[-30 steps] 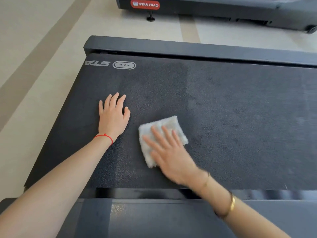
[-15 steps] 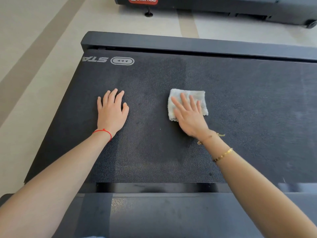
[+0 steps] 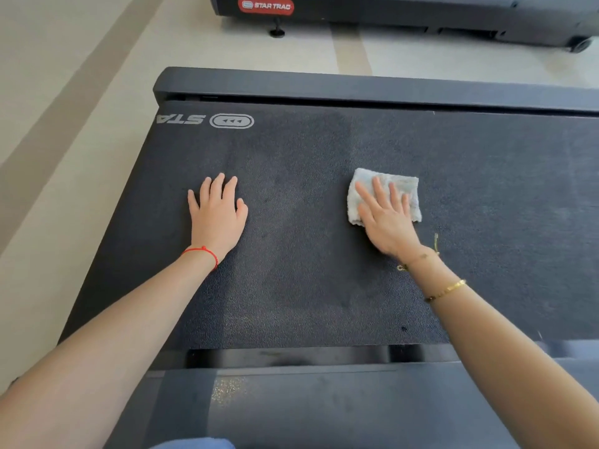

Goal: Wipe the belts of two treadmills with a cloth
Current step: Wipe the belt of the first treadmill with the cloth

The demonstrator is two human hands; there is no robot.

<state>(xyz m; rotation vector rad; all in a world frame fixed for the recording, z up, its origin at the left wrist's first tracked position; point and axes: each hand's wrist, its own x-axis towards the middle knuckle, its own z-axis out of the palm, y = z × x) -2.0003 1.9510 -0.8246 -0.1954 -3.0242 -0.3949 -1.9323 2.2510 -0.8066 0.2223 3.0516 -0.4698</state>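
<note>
A person leans over a Star Trac treadmill belt, the right hand pressed flat, fingers spread, on a folded pale grey cloth at mid-belt. A second ago the cloth lay nearer the person and close beside the left hand; it has since swept away and to the right, and the two hands now sit well apart. That shift suggests the wipe is working across the belt's width from the left edge, with the broad stretch to the right probably still to be covered.

The left hand lies palm down on the bare belt, fingers together, holding nothing (it appears to act as a brace and has not moved). A red string bracelet circles that wrist; gold bracelets show on the other.

The cloth looks like thick terry, folded into a rough square, its far and right edges showing beyond the fingers. The belt is dark and finely textured, with faint streaks between the hands and a white logo at the far left corner. A second treadmill, across a strip of pale floor at the far side, is not being touched.
</note>
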